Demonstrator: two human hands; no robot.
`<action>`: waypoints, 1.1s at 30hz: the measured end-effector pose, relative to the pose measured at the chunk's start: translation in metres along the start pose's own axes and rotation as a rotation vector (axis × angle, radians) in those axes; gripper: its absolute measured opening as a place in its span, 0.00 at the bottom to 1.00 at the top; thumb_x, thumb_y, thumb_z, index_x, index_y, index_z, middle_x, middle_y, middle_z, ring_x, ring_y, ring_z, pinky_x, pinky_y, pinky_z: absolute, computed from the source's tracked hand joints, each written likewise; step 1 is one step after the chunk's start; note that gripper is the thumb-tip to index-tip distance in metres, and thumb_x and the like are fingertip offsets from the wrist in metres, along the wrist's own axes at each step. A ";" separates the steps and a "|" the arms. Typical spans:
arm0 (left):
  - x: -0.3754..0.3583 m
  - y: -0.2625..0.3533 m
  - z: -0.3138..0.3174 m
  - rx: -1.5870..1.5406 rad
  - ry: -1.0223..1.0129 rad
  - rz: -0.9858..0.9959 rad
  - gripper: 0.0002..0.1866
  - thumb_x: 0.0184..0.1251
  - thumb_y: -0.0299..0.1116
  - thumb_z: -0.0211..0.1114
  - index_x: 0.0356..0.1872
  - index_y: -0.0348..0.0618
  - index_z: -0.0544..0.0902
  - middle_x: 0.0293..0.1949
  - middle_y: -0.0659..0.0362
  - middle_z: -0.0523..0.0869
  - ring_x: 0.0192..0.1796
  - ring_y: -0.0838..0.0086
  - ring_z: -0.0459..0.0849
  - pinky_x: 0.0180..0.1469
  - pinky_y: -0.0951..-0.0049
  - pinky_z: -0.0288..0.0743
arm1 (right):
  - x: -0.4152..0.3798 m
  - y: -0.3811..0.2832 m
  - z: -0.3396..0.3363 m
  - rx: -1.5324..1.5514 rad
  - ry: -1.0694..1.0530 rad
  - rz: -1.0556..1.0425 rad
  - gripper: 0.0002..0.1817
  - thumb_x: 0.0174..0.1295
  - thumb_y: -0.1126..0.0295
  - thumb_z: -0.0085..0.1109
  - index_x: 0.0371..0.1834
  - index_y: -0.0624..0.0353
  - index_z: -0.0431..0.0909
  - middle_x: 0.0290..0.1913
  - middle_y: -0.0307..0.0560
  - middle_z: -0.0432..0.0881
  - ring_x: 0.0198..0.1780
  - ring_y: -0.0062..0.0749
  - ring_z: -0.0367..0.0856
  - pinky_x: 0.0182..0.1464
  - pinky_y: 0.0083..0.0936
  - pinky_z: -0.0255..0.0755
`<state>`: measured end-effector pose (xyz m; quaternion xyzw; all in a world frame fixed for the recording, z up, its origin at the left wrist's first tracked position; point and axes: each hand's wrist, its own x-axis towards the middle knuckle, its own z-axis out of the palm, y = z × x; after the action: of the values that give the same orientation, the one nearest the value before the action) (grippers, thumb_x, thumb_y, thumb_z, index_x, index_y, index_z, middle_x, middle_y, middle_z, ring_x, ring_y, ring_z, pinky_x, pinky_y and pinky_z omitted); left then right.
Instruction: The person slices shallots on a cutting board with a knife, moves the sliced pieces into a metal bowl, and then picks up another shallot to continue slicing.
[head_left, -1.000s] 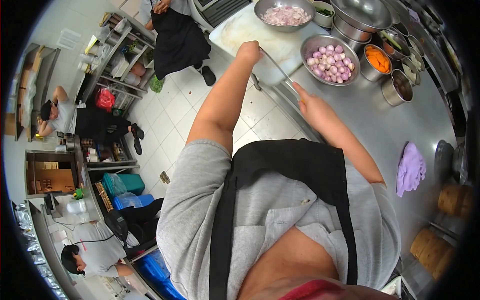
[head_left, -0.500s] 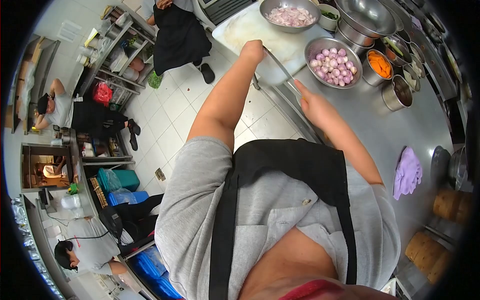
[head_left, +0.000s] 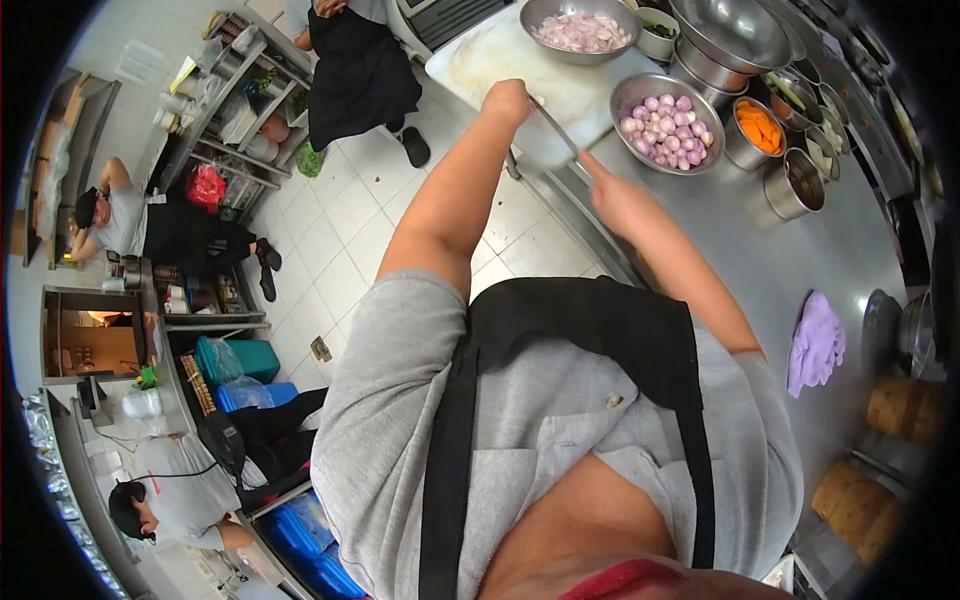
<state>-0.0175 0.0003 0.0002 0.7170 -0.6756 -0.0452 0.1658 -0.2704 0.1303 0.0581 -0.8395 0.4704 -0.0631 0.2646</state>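
My right hand (head_left: 618, 200), slightly blurred, is closed around the handle of a knife (head_left: 555, 127). The narrow blade slants over the near edge of a white cutting board (head_left: 560, 90), its far end at the fingertips of my left hand (head_left: 507, 100). My left fingers curl down at the board and are mostly hidden; a small pale bit shows beside them. Whole peeled shallots (head_left: 668, 130) fill a steel bowl (head_left: 620, 100) right of the board. Sliced shallots (head_left: 585, 32) lie in another steel bowl (head_left: 545, 45) at the back of the board.
Stacked steel bowls (head_left: 715, 35), a pot of orange carrot pieces (head_left: 758, 130) and a steel pot (head_left: 797, 188) stand at the right. A purple glove (head_left: 815, 345) lies on the steel counter (head_left: 735, 235). An aproned person (head_left: 360, 75) stands beyond the board; others are at the left.
My right hand has moved forward and slightly left toward the board, pushing the knife with it. My left hand has stayed nearly in place.
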 end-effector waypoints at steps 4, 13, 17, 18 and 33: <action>-0.004 0.003 -0.006 -0.024 0.004 -0.018 0.12 0.47 0.37 0.70 0.29 0.40 0.84 0.31 0.48 0.85 0.37 0.57 0.84 0.42 0.63 0.77 | 0.021 0.002 0.006 0.038 0.044 -0.022 0.31 0.62 0.71 0.46 0.71 0.45 0.55 0.28 0.65 0.77 0.30 0.54 0.77 0.37 0.43 0.69; -0.004 0.005 -0.009 -0.040 -0.048 -0.069 0.13 0.47 0.38 0.71 0.30 0.41 0.84 0.33 0.48 0.85 0.38 0.58 0.84 0.43 0.64 0.77 | 0.002 0.000 -0.003 0.006 0.011 -0.028 0.32 0.62 0.71 0.46 0.72 0.44 0.53 0.27 0.64 0.77 0.29 0.55 0.77 0.36 0.44 0.70; -0.006 0.006 -0.014 -0.042 -0.074 -0.070 0.13 0.46 0.38 0.71 0.31 0.41 0.85 0.32 0.48 0.85 0.38 0.58 0.84 0.42 0.65 0.77 | 0.031 0.005 0.009 -0.015 -0.012 -0.052 0.32 0.63 0.70 0.44 0.72 0.46 0.51 0.29 0.62 0.79 0.30 0.51 0.78 0.37 0.42 0.71; -0.004 0.006 -0.014 -0.030 -0.067 -0.071 0.13 0.46 0.38 0.72 0.31 0.42 0.86 0.31 0.48 0.85 0.37 0.58 0.84 0.42 0.65 0.77 | 0.032 0.005 0.006 0.004 -0.015 -0.046 0.32 0.62 0.70 0.43 0.72 0.45 0.51 0.29 0.62 0.79 0.30 0.51 0.78 0.37 0.42 0.71; -0.010 0.012 -0.017 -0.028 -0.067 -0.078 0.09 0.50 0.35 0.68 0.29 0.41 0.86 0.34 0.46 0.84 0.41 0.55 0.83 0.45 0.63 0.77 | -0.020 0.008 0.000 0.021 0.077 -0.099 0.33 0.62 0.70 0.47 0.72 0.43 0.52 0.23 0.61 0.75 0.25 0.52 0.74 0.32 0.43 0.67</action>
<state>-0.0243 0.0127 0.0185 0.7384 -0.6517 -0.0849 0.1512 -0.2877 0.1431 0.0569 -0.8559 0.4373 -0.1135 0.2516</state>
